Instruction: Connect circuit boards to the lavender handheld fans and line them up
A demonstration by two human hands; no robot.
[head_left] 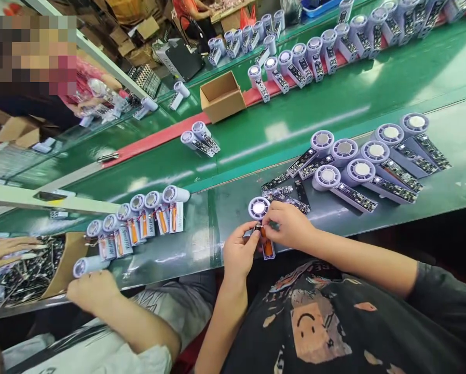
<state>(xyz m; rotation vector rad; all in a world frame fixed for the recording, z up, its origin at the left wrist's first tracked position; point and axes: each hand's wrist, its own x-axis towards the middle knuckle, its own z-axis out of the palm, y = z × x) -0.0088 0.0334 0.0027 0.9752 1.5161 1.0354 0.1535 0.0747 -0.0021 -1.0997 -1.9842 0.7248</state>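
Note:
A lavender handheld fan (259,208) is between my hands at the table's near edge, its round head away from me. Its handle is uncovered and shows an orange strip (268,249) inside. My left hand (238,249) closes on the handle from the left, thumb and forefinger pinched by a small dark part near the fan's neck. My right hand (289,223) has curled fingers at the handle's right side; what they pinch is hidden. Just beyond lie several loose circuit boards (285,200).
Fans with boards in their handles (360,170) stand grouped at right. Fans with orange strips (139,223) are lined up at left, near a co-worker's hand (95,291) and a box of dark parts (57,275). Across the green belt (248,130) stand a cardboard box (223,98) and more fans.

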